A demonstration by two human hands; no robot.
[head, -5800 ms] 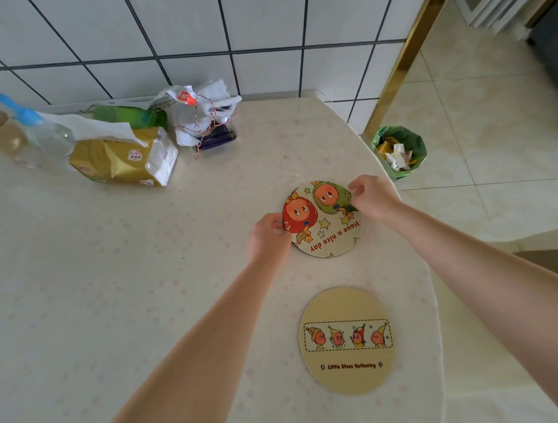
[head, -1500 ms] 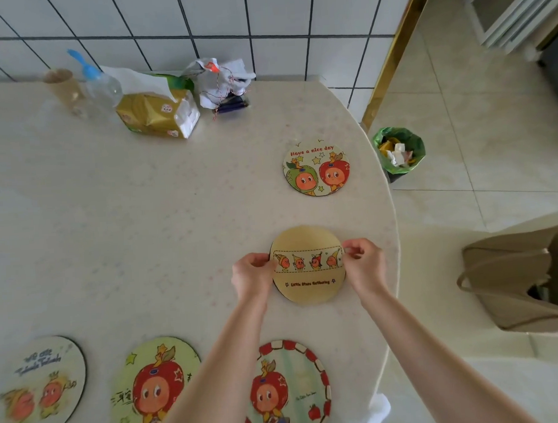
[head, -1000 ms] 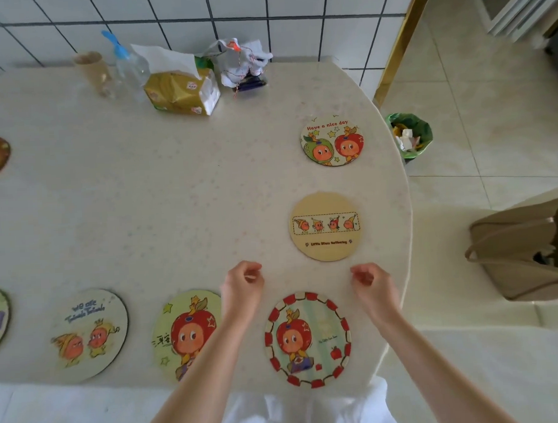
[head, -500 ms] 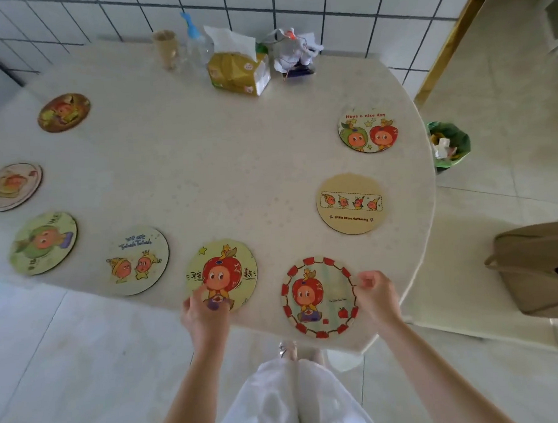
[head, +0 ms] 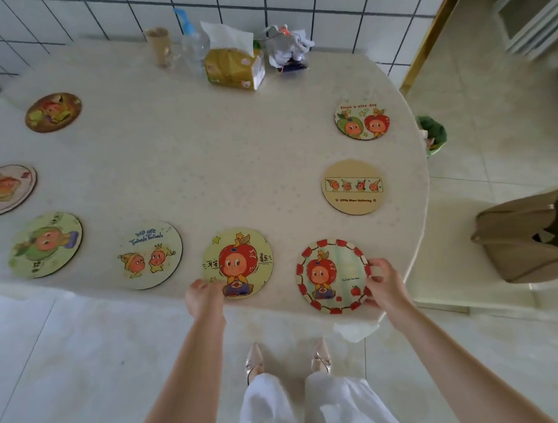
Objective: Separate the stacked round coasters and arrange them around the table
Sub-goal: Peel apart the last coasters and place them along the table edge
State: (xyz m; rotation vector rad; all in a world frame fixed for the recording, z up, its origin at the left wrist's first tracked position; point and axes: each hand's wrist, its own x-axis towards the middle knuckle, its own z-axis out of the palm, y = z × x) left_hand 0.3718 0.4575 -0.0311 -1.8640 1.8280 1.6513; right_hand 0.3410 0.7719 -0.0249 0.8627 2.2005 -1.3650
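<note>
Pinching the right edge of the red-rimmed coaster (head: 333, 276), the right hand (head: 384, 282) has its grip partly closed, thumb and fingers on the rim near the bench's (head: 205, 157) front edge. The left hand (head: 203, 296) rests its fingertips on the lower left edge of the apple coaster (head: 238, 262); its fingers are loosely curled, and whether they clasp the rim or only touch it I cannot tell. These two coasters lie side by side, apart, between the hands.

Further left along the front edge lie the blue-lettered coaster (head: 148, 253) and the green coaster (head: 45, 244), then a pink one (head: 6, 188) and a dark one (head: 53, 111) up the left side. Beyond the right hand, along the right edge, lie the tan coaster (head: 353, 187) and, past it, the "Have a nice day" coaster (head: 361, 119). All eight lie flat and separate, ringing the bench.

At the back by the tiled wall stand a cup (head: 158, 45), a bottle (head: 192, 39), a tissue pack (head: 234, 64) and a crumpled bag (head: 286, 48). A brown bag (head: 525, 235) sits on the floor to the right.
</note>
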